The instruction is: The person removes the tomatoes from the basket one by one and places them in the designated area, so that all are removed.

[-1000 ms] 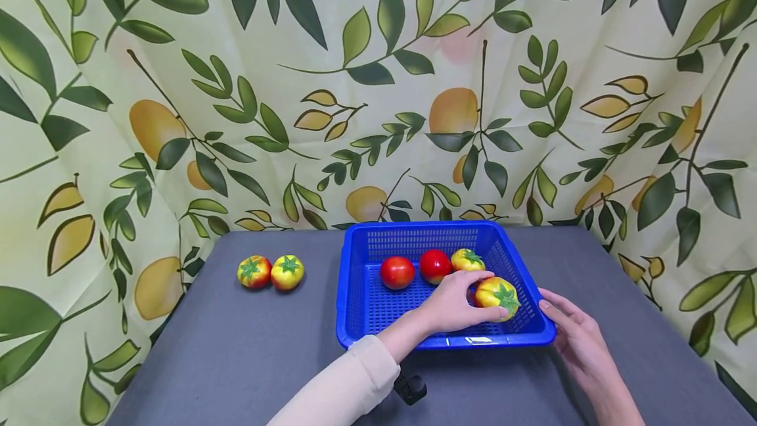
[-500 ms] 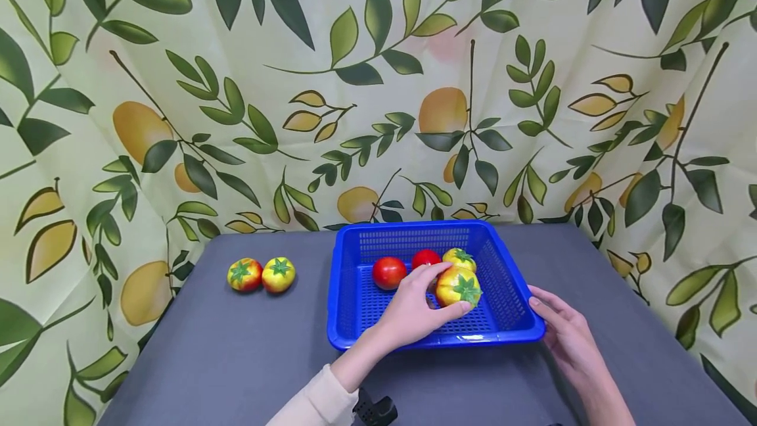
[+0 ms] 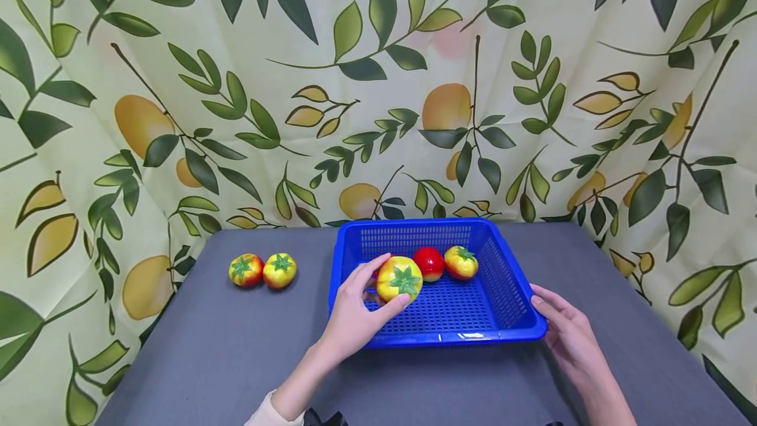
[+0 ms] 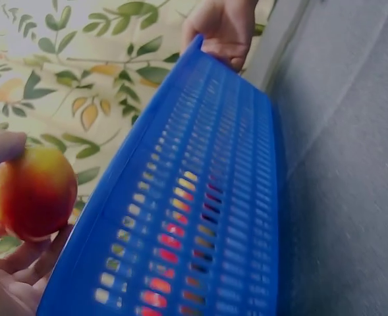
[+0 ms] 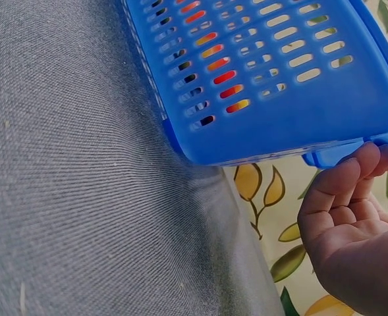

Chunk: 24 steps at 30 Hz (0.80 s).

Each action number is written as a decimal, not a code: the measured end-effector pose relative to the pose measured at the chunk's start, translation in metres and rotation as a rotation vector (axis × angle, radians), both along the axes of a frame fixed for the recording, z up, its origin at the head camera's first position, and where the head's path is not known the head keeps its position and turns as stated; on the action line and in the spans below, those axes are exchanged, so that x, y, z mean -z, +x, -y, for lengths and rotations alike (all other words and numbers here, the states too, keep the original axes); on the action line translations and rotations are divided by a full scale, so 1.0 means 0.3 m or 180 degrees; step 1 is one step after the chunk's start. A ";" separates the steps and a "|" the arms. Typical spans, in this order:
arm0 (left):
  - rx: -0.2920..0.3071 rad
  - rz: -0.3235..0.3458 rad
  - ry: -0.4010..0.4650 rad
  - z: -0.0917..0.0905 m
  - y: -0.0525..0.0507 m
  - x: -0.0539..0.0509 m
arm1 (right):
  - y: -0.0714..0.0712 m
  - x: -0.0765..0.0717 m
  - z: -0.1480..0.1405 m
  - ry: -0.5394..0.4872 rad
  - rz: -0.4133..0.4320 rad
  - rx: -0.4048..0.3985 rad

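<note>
Over crosswise basket (image 3: 455, 307): left fingers (image 3: 390, 309) grip fruit (image 3: 397, 278), crown (image 3: 405, 280) toward person (image 3: 310, 367); right fingers (image 3: 556, 298), rim (image 3: 539, 329).

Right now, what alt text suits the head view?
A left hand holds a yellow fruit over a blue basket, the right hand gripping its rim. Inside, a red fruit sits beside another yellow one; two fruits lie on the table.

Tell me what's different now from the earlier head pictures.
The left hand carried its held fruit leftward, from the right side of the blue basket toward its left. Nothing was let go. The right hand still grips the basket's right side; the red-yellow fruit and yellow fruit on the table stayed put.
</note>
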<state>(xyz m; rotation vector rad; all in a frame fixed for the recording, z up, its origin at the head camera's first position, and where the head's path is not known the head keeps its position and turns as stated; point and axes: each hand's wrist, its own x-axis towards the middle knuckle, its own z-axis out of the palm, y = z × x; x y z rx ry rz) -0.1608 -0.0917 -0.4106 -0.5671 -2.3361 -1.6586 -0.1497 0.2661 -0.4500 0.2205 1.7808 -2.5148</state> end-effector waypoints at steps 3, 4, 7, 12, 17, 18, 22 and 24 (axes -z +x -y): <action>-0.0182 0.0013 0.0165 0.039 0.014 0.005 | -0.001 -0.001 -0.002 0.0005 0.0017 -0.0009; -0.0260 0.0013 0.0216 0.052 0.018 0.006 | -0.001 -0.002 -0.002 0.0010 0.0019 -0.0010; -0.0460 0.0016 0.0383 0.093 0.029 0.006 | -0.003 -0.002 -0.001 0.0025 0.0029 0.0007; -0.0603 0.0032 0.0564 0.179 0.058 0.005 | -0.001 0.006 0.005 -0.0015 0.0037 -0.0013; -0.0673 0.0020 0.0557 0.279 0.081 0.020 | 0.004 0.007 0.007 -0.0010 0.0023 0.0007; -0.0709 0.0017 0.0553 0.299 0.083 0.025 | 0.003 0.005 0.006 -0.0008 0.0025 0.0013; -0.0861 -0.0002 0.0669 0.376 0.080 0.038 | 0.000 0.000 0.003 -0.0001 0.0061 0.0011; -0.0945 0.0032 0.0719 0.412 0.075 0.041 | -0.001 -0.001 0.001 0.0013 0.0066 0.0015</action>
